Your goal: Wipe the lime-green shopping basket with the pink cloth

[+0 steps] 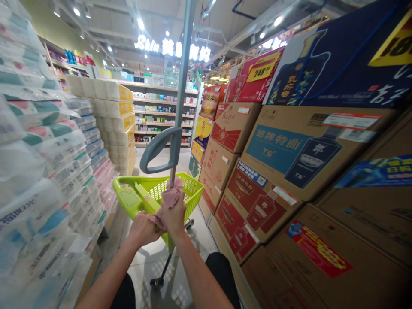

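Observation:
A lime-green wheeled shopping basket (193, 193) stands on the floor in front of me. Its grey metal pole (182, 86) rises out of the top of the view, with a grey loop handle (146, 154) on it. My right hand (174, 214) is closed around a pink cloth (172, 195), which is wrapped about the lower part of the pole. Just to the left, my left hand (144, 229) has its fingers closed on the cloth's other end, near the basket's rim.
Stacked cardboard liquor cartons (277, 150) line the right side of the aisle. Plastic-wrapped tissue packs (61, 159) are piled on the left, with yellow-ended paper packs (119, 111) farther back. Shelves of small goods (161, 109) cross the far end. Basket wheels (157, 282) rest on the tiles.

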Demonstrator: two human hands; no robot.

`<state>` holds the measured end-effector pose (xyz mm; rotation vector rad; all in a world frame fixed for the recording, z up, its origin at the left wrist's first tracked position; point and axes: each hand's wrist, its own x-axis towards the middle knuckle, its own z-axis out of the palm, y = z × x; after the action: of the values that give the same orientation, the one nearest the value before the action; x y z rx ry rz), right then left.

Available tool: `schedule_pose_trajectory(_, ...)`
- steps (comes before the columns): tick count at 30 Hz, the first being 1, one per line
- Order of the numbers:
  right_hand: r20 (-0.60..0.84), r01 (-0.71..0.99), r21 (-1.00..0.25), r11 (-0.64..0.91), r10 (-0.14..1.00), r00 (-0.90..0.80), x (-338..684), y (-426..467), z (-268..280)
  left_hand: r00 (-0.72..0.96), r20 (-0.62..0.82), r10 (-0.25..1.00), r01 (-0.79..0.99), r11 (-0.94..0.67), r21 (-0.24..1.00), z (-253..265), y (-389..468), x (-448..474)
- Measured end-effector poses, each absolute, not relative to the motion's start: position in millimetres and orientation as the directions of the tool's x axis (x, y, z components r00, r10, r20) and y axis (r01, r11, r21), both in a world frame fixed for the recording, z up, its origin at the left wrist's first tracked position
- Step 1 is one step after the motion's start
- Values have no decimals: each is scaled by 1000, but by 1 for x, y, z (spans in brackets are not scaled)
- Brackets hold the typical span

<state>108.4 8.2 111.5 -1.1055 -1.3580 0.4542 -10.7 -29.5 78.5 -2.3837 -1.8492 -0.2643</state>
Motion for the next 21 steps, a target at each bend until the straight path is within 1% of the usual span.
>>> schedule_pose_trajectory(2,554,351,-815,461,797,241,109,5,95,238,209,949,970,-243,1,78,-29,-9)
schedule_pose_trajectory(4,606,394,-777,491,754,254,111,8,102,230,216,949,973,-229,-27,77,-29,-7)
schedule_pose_trajectory(7,673,410,-718,562,712,202,116,20,150,244,210,947,970,-239,-47,74,-28,-5)
schedule_pose_trajectory(10,760,371,-644,669,616,209,121,32,200,256,210,943,967,-252,-45,72,-28,-4)
schedule_pose_trajectory(12,777,342,-628,699,590,221,124,37,210,252,217,943,968,-249,-42,71,-28,-3)
schedule_pose_trajectory(15,739,323,-668,670,649,181,124,35,182,256,213,943,967,-249,-60,70,-28,-3)
schedule_pose_trajectory(18,621,295,-769,568,773,130,123,25,131,269,210,940,963,-259,-75,70,-28,-5)
schedule_pose_trajectory(19,578,262,-801,538,810,102,124,22,117,274,212,938,962,-264,-75,70,-28,-5)
schedule_pose_trajectory(21,486,114,-869,481,874,20,127,16,103,277,211,937,961,-266,-76,71,-29,-7)
